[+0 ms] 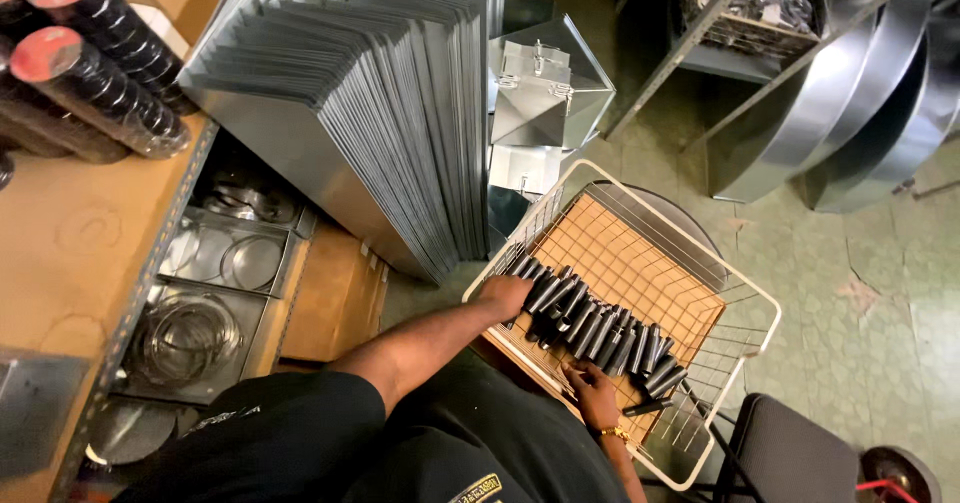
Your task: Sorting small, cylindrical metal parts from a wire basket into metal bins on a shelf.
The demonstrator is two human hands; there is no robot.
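Head view: two hands, left hand (507,294), right hand (590,388), on dark tubes (600,331) (one wire basket (742,285)).

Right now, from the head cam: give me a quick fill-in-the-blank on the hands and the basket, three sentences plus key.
1. Both hands rest on a row of dark ____ lying in the wire basket.
2. The basket's bottom is lined with a sheet of brown ____.
3. The left hand touches the row's far end; the right hand, wearing a ____ bracelet, touches its near side.

Missing words: tubes; cardboard; gold
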